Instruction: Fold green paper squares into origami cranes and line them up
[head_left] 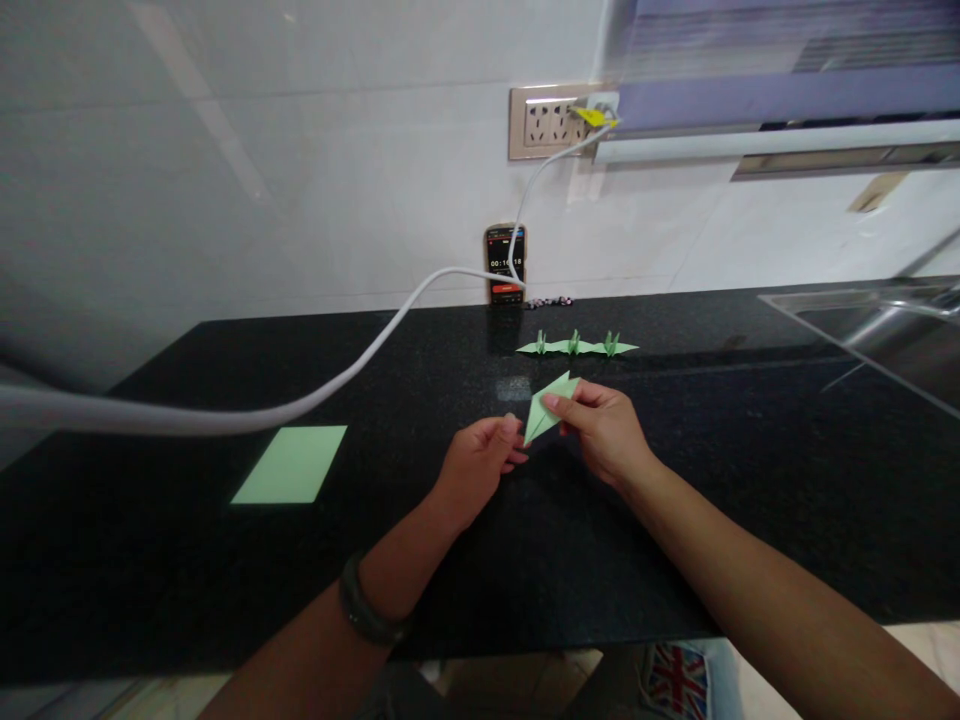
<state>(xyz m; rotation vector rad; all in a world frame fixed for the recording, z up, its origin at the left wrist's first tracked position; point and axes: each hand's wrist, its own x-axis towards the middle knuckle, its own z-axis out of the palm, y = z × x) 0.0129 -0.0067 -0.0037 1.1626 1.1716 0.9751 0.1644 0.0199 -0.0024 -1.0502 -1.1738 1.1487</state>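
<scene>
A folded piece of light green origami paper point(546, 412), kite-shaped with pointed ends, is pinched in my right hand point(611, 432), the thumb lying on its upper face. Close to its lower tip is my left hand point(480, 462); its fingers are loosely bent and apart, and the fingertips are at the paper's point. Whether they touch it I cannot tell. Beyond my hands, three small green paper cranes point(574, 346) stand in a row, wings up. A flat sheet of green paper point(292, 465) lies to the left of my hands.
A phone point(506, 264) showing a timer leans against the tiled wall. A white cable point(360, 365) runs across the view from a wall socket point(551, 122). Small dark beads point(551, 302) lie by the phone. A metal sink point(892, 330) is set into the black countertop point(187, 580).
</scene>
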